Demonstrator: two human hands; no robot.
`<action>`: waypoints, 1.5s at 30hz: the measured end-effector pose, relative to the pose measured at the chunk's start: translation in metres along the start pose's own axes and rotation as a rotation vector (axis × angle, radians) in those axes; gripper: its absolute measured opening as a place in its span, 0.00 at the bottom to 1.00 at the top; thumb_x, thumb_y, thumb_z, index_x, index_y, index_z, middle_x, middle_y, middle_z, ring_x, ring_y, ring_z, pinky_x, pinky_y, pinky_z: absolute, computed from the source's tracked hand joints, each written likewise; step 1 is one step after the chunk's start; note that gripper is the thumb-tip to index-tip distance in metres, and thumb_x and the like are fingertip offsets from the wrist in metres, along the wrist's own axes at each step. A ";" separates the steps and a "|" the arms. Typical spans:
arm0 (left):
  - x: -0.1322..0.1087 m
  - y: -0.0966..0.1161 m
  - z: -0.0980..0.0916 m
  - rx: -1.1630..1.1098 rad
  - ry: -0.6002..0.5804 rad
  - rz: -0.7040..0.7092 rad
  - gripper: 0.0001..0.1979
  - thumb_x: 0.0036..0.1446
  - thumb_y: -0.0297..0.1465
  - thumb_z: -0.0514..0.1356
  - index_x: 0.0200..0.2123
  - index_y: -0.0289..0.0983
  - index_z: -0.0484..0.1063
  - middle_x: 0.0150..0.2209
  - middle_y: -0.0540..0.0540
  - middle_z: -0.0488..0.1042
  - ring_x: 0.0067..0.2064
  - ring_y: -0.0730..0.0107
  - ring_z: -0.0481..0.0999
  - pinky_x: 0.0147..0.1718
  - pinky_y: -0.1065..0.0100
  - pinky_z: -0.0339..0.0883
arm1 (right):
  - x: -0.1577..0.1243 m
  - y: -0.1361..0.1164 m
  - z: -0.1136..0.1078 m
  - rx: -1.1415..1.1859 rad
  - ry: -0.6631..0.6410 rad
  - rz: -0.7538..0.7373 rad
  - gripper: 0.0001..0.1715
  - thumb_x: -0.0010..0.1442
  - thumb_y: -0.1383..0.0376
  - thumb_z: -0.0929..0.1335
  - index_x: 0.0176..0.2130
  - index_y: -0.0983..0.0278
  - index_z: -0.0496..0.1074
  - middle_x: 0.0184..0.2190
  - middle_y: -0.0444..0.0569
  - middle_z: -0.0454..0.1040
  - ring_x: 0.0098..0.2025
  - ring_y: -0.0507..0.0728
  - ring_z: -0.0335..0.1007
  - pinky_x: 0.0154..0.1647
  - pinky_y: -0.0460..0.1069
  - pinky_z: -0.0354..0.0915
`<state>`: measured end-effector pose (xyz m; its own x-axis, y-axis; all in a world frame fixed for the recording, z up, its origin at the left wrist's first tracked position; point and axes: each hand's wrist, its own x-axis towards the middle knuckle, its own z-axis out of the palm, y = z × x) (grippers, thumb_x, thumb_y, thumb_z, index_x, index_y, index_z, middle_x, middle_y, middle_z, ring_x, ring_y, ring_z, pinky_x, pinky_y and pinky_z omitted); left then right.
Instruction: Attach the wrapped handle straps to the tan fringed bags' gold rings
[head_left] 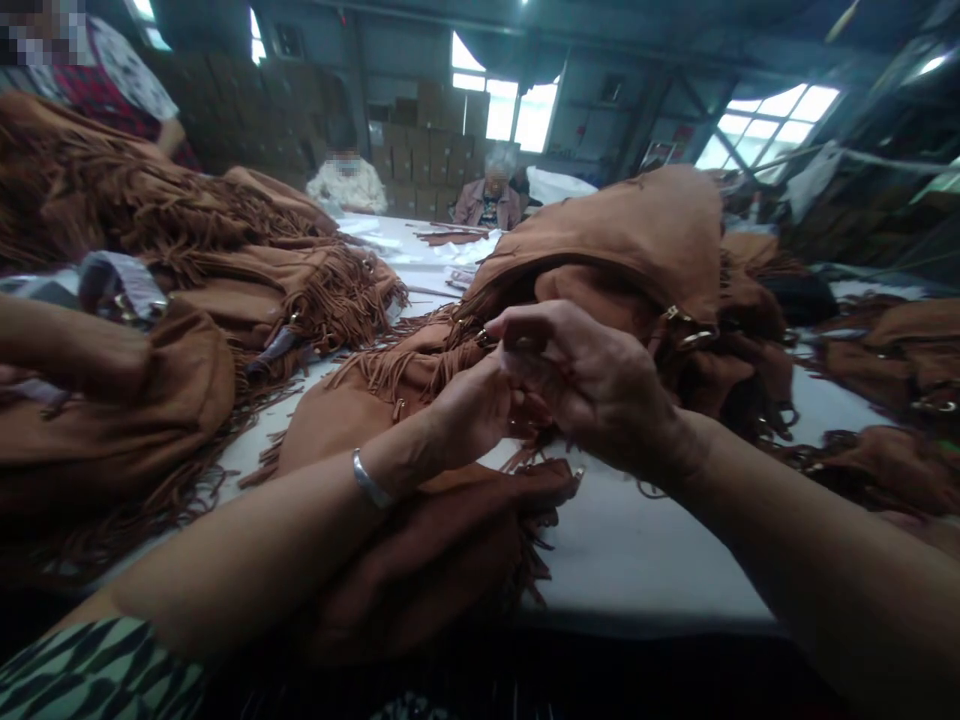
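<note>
My left hand point(480, 405), below a silver bracelet point(369, 480), and my right hand point(600, 385) meet over a brown fringed bag point(337, 425). The fingers of both hands are closed and pressed together. Some brown material shows between them, but what they grip is small and mostly hidden. Behind my hands, a large brown bag point(615, 230) rises in a heap with gold-coloured metal fittings. Another part of brown suede-like material point(435, 560) hangs at the table's front edge, below my left forearm.
Several fringed brown bags point(225, 280) are piled at the left, where another person's forearm point(75, 345) reaches in. More bags point(892, 350) lie at the right on the white table point(645, 560). People sit at the far end, before stacked cartons point(427, 150).
</note>
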<state>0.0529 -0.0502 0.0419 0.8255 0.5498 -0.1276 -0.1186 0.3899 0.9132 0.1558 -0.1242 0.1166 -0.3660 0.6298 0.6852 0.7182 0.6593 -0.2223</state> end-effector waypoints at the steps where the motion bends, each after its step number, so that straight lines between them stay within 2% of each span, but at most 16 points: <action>1: 0.001 -0.003 0.000 -0.066 -0.007 -0.014 0.29 0.59 0.52 0.43 0.31 0.33 0.69 0.24 0.46 0.70 0.27 0.70 0.71 0.29 0.68 0.64 | -0.002 0.002 0.000 0.066 0.073 0.108 0.08 0.64 0.66 0.62 0.43 0.60 0.69 0.36 0.46 0.73 0.38 0.55 0.71 0.40 0.50 0.68; 4: -0.002 -0.003 -0.002 -0.164 0.147 0.076 0.25 0.57 0.50 0.50 0.24 0.34 0.67 0.16 0.49 0.65 0.19 0.73 0.65 0.22 0.71 0.60 | -0.014 0.015 0.006 0.167 0.187 0.225 0.09 0.64 0.65 0.63 0.45 0.60 0.67 0.36 0.46 0.74 0.35 0.54 0.72 0.37 0.49 0.68; 7: -0.011 0.007 -0.001 0.015 0.356 0.323 0.27 0.59 0.48 0.48 0.16 0.36 0.62 0.11 0.52 0.56 0.14 0.78 0.55 0.16 0.73 0.48 | -0.030 0.031 0.017 -0.058 0.250 0.118 0.13 0.63 0.69 0.62 0.48 0.62 0.68 0.40 0.51 0.75 0.39 0.56 0.73 0.41 0.51 0.68; 11: -0.023 0.020 0.007 0.350 0.272 0.410 0.30 0.60 0.49 0.47 0.13 0.36 0.57 0.11 0.53 0.54 0.15 0.80 0.52 0.17 0.72 0.44 | -0.044 0.041 0.033 -0.449 0.231 -0.115 0.17 0.60 0.72 0.62 0.48 0.67 0.71 0.31 0.53 0.76 0.36 0.59 0.72 0.44 0.56 0.66; 14: -0.023 0.019 0.010 0.380 0.178 0.425 0.23 0.60 0.45 0.51 0.19 0.36 0.58 0.15 0.55 0.56 0.17 0.81 0.51 0.18 0.73 0.44 | -0.046 0.039 0.036 -0.506 0.205 -0.080 0.17 0.58 0.74 0.62 0.46 0.68 0.72 0.31 0.53 0.77 0.35 0.58 0.72 0.50 0.59 0.63; 16: -0.022 0.016 0.008 0.402 0.114 0.452 0.20 0.59 0.44 0.52 0.22 0.35 0.59 0.18 0.55 0.56 0.19 0.81 0.52 0.19 0.74 0.46 | -0.045 0.036 0.030 -0.327 0.170 0.043 0.20 0.56 0.75 0.62 0.48 0.69 0.71 0.39 0.56 0.77 0.41 0.59 0.72 0.51 0.59 0.63; 18: -0.022 0.014 0.005 0.486 0.032 0.464 0.19 0.59 0.44 0.53 0.24 0.34 0.62 0.20 0.54 0.58 0.22 0.80 0.54 0.20 0.75 0.48 | -0.044 0.033 0.020 -0.006 0.050 0.221 0.21 0.56 0.73 0.63 0.50 0.67 0.70 0.43 0.54 0.76 0.44 0.60 0.72 0.48 0.56 0.66; 22: -0.025 0.017 0.003 0.676 -0.031 0.401 0.18 0.60 0.43 0.52 0.28 0.34 0.67 0.23 0.52 0.61 0.24 0.79 0.56 0.21 0.75 0.49 | -0.046 0.033 -0.004 0.576 -0.235 0.531 0.19 0.57 0.61 0.68 0.48 0.64 0.72 0.36 0.48 0.76 0.36 0.57 0.73 0.35 0.51 0.70; 26: -0.022 0.018 0.008 0.747 0.016 0.397 0.19 0.57 0.44 0.54 0.23 0.34 0.63 0.21 0.54 0.56 0.22 0.80 0.53 0.20 0.75 0.45 | -0.051 0.038 -0.011 0.833 -0.218 0.722 0.15 0.58 0.56 0.68 0.38 0.66 0.72 0.26 0.45 0.73 0.25 0.53 0.71 0.26 0.47 0.68; 29: -0.015 0.014 0.010 0.761 0.036 0.399 0.21 0.57 0.45 0.55 0.21 0.35 0.61 0.19 0.54 0.56 0.21 0.80 0.53 0.19 0.74 0.45 | -0.058 0.045 -0.006 0.932 -0.163 0.747 0.14 0.54 0.57 0.71 0.33 0.66 0.71 0.26 0.44 0.73 0.25 0.52 0.70 0.26 0.46 0.67; 31: -0.011 0.012 0.009 0.765 0.026 0.379 0.20 0.57 0.45 0.54 0.23 0.35 0.62 0.19 0.53 0.59 0.22 0.79 0.57 0.21 0.74 0.49 | -0.068 0.052 -0.002 0.982 -0.113 0.759 0.14 0.52 0.57 0.73 0.31 0.66 0.70 0.25 0.45 0.73 0.25 0.52 0.69 0.26 0.46 0.66; 33: -0.007 0.010 0.008 0.803 -0.050 0.314 0.19 0.57 0.46 0.54 0.28 0.34 0.66 0.24 0.50 0.66 0.26 0.76 0.63 0.25 0.74 0.56 | -0.080 0.060 0.003 1.028 -0.003 0.769 0.15 0.51 0.57 0.73 0.31 0.66 0.70 0.24 0.44 0.73 0.24 0.51 0.68 0.25 0.45 0.65; 36: -0.002 0.005 0.011 1.016 -0.251 0.138 0.20 0.54 0.47 0.58 0.38 0.34 0.69 0.35 0.46 0.70 0.34 0.71 0.68 0.30 0.73 0.60 | -0.098 0.073 0.005 1.092 0.331 0.710 0.13 0.53 0.57 0.72 0.29 0.64 0.70 0.22 0.42 0.69 0.25 0.50 0.67 0.29 0.45 0.66; 39: 0.005 -0.007 0.022 1.162 -0.465 -0.116 0.20 0.47 0.45 0.64 0.35 0.35 0.69 0.32 0.49 0.69 0.32 0.71 0.67 0.27 0.74 0.58 | -0.110 0.082 0.001 1.122 0.575 0.650 0.14 0.51 0.56 0.72 0.28 0.62 0.68 0.22 0.39 0.63 0.27 0.50 0.65 0.34 0.48 0.67; 42: 0.013 -0.016 0.028 1.018 -0.574 -0.262 0.13 0.46 0.36 0.66 0.28 0.35 0.66 0.25 0.53 0.64 0.27 0.75 0.63 0.25 0.75 0.56 | -0.116 0.085 -0.005 1.135 0.585 0.648 0.16 0.49 0.55 0.73 0.27 0.61 0.66 0.22 0.38 0.59 0.27 0.51 0.64 0.36 0.49 0.67; 45: 0.016 -0.008 0.020 0.640 -0.591 -0.358 0.10 0.47 0.29 0.65 0.31 0.35 0.67 0.26 0.54 0.66 0.28 0.76 0.65 0.29 0.74 0.60 | -0.119 0.082 -0.010 1.096 0.572 0.635 0.15 0.49 0.54 0.72 0.27 0.61 0.67 0.22 0.40 0.59 0.29 0.52 0.64 0.39 0.51 0.67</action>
<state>0.0778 -0.0593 0.0397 0.9210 -0.0568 -0.3853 0.3775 -0.1130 0.9191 0.2645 -0.1488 0.0243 0.3261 0.8615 0.3892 -0.2538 0.4764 -0.8418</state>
